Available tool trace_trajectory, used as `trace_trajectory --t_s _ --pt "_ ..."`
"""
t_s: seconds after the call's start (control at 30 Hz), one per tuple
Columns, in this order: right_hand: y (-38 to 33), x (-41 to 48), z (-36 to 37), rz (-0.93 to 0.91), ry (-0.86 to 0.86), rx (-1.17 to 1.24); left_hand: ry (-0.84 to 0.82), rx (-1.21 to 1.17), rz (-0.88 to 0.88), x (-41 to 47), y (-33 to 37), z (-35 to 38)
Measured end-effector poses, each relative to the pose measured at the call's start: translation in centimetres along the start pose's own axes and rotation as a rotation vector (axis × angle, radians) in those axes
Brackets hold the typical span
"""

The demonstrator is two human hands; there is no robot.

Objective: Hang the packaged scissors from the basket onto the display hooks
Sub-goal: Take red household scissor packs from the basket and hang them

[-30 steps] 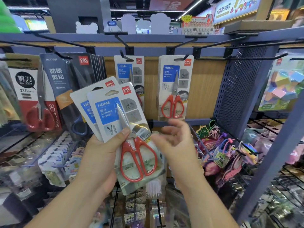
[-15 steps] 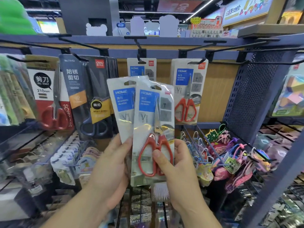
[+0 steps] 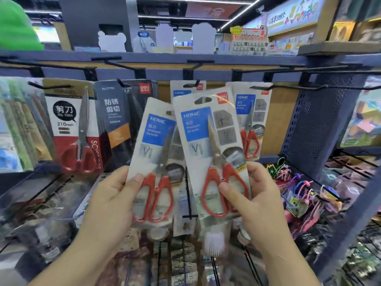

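1 pack [image 3: 153, 162] is pinched in the left hand [image 3: 111, 203], 1 pack [image 3: 212, 153] in the right hand [image 3: 257, 199] — its slot [image 3: 203, 100] is best aligned, probably, with the hook [image 3: 192, 83] behind.

The left hand [image 3: 109, 205] holds one red-handled scissors pack [image 3: 153, 162], thumb on its lower edge; the right hand [image 3: 257, 201] holds a second pack [image 3: 212, 153], tilted left and overlapping the first. Behind them, two matching packs [image 3: 250, 120] hang on black display hooks [image 3: 266, 87].
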State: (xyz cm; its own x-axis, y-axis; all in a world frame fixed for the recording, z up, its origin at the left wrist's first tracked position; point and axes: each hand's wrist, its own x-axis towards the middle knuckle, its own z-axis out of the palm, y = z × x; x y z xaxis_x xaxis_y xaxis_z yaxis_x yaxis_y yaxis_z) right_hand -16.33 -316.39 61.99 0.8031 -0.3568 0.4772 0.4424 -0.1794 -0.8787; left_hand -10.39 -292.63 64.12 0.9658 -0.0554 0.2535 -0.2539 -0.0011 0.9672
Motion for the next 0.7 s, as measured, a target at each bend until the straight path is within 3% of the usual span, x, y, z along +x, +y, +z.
trace_trajectory --t_s 0.27,0.53,0.7 --pt "-1.5 2.4 1.3 -0.073 0.037 -0.006 0.095 -0.081 -0.054 0.0 -0.3 -3.5" --pt "0.2 4.1 1.5 -0.046 0.032 -0.073 0.218 -0.122 0.097 0.6 0.1 -3.9" --pt "0.7 4.2 1.2 -0.043 0.000 -0.090 0.067 -0.074 0.175 0.8 2.4 -0.9"
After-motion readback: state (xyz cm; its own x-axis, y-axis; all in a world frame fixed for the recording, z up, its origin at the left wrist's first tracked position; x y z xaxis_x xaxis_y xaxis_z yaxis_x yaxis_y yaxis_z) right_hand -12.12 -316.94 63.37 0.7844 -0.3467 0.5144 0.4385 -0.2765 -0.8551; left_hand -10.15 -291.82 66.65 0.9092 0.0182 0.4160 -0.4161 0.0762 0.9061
